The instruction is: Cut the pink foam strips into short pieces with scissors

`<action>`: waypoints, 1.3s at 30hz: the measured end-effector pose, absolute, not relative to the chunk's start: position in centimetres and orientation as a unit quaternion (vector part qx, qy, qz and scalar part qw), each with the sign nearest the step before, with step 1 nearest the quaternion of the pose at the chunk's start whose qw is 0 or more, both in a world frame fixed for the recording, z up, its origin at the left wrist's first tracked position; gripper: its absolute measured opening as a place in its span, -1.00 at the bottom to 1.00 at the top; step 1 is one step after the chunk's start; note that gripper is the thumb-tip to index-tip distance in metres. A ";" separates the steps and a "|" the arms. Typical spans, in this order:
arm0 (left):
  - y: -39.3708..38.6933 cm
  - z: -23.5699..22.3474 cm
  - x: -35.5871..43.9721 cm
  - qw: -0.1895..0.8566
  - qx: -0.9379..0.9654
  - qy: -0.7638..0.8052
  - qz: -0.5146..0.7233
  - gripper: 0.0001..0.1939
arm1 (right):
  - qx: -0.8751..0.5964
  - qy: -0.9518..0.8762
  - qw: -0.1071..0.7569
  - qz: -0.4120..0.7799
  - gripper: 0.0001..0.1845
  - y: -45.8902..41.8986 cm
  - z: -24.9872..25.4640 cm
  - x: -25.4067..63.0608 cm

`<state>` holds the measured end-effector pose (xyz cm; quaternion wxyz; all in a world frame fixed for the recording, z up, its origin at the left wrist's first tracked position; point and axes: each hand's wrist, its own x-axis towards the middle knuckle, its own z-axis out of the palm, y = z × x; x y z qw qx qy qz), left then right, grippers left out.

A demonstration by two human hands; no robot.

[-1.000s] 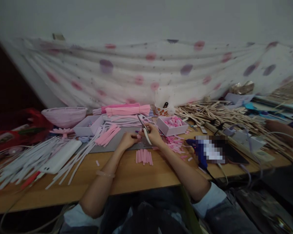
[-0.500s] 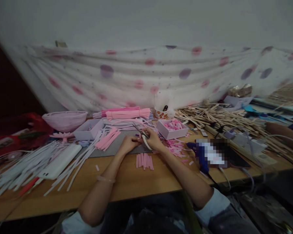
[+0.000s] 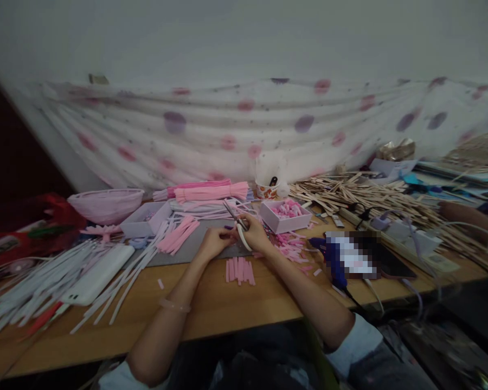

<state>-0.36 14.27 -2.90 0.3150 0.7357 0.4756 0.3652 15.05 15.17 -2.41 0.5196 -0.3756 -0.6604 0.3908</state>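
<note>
In the head view, my right hand (image 3: 255, 236) is closed around a pair of scissors with white handles (image 3: 243, 238). Their metal blades (image 3: 231, 211) point away and to the left. My left hand (image 3: 216, 242) is closed just left of the scissors, its fingertips pinching what looks like a small pink strip, mostly hidden by the fingers. Both hands are over the front edge of a grey mat (image 3: 179, 257). Below them lies a row of short pink strips (image 3: 239, 270). Longer pink strips (image 3: 179, 235) rest on the mat to the left.
A white box of pink pieces (image 3: 287, 222) stands right of the hands, with loose cut pieces (image 3: 290, 246) before it. Farther right are a blue glue gun (image 3: 337, 265), a phone and wooden sticks (image 3: 350, 189). White strips (image 3: 36, 287) and a white box (image 3: 140, 222) lie left.
The scissor blades look closer together and tilt more upright than before. Both hands stay near the same spot, and the whole view has shifted slightly.
</note>
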 end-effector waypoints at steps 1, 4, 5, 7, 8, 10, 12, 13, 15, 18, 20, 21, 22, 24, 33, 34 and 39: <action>14.4 -3.0 -0.4 0.329 0.733 0.466 0.369 -0.72 | -0.372 -0.651 0.520 0.408 -0.64 15.2 -2.4 15.1; 14.6 -3.1 -0.5 0.359 0.717 0.460 0.380 -0.71 | -0.364 -0.636 0.521 0.438 -0.60 15.3 -2.3 15.1; 14.6 -3.1 -0.5 0.363 0.714 0.464 0.380 -0.71 | -0.362 -0.635 0.520 0.441 -0.60 15.3 -2.3 15.1; 14.5 -2.9 -0.6 0.358 0.710 0.477 0.374 -0.71 | -0.363 -0.640 0.518 0.436 -0.60 15.2 -2.3 15.2; 14.4 -2.8 -0.7 0.352 0.706 0.488 0.373 -0.71 | -0.369 -0.642 0.519 0.427 -0.61 15.1 -2.2 15.3; 14.4 -2.5 -1.1 0.340 0.683 0.516 0.389 -0.70 | -0.390 -0.645 0.529 0.390 -0.63 14.9 -1.8 15.6; 14.6 -2.3 -1.5 0.340 0.644 0.529 0.436 -0.67 | -0.409 -0.654 0.540 0.339 -0.67 14.7 -1.3 16.1; 14.7 -2.2 -1.7 0.354 0.623 0.521 0.464 -0.66 | -0.414 -0.661 0.540 0.317 -0.70 14.6 -1.0 16.4; 14.8 -2.1 -2.0 0.413 0.576 0.483 0.514 -0.62 | -0.416 -0.675 0.534 0.295 -0.74 14.6 -0.6 16.9; 14.8 -2.0 -1.8 0.533 0.480 0.425 0.552 -0.59 | -0.407 -0.671 0.537 0.308 -0.73 14.8 -0.6 17.2; 14.6 -1.8 -1.5 0.589 0.422 0.402 0.560 -0.62 | -0.391 -0.680 0.536 0.312 -0.68 14.9 -0.8 17.0; 14.4 -1.7 -1.4 0.607 0.400 0.394 0.562 -0.65 | -0.381 -0.694 0.530 0.305 -0.64 14.9 -1.0 16.9; 14.3 -1.6 -1.3 0.622 0.386 0.385 0.563 -0.69 | -0.370 -0.713 0.519 0.293 -0.60 14.8 -1.1 16.8; 14.0 -1.3 -1.1 0.641 0.375 0.370 0.558 -0.76 | -0.351 -0.750 0.493 0.267 -0.54 14.6 -1.2 16.5; 13.6 -1.6 -0.8 0.661 0.410 0.352 0.522 -0.79 | -0.345 -0.783 0.462 0.235 -0.57 14.6 -1.6 16.4; 13.7 -1.7 -0.7 0.659 0.408 0.351 0.526 -0.78 | -0.345 -0.785 0.461 0.230 -0.57 14.6 -1.7 16.5; 14.0 -2.2 -0.4 0.651 0.393 0.350 0.546 -0.79 | -0.354 -0.789 0.462 0.197 -0.57 14.7 -2.0 16.5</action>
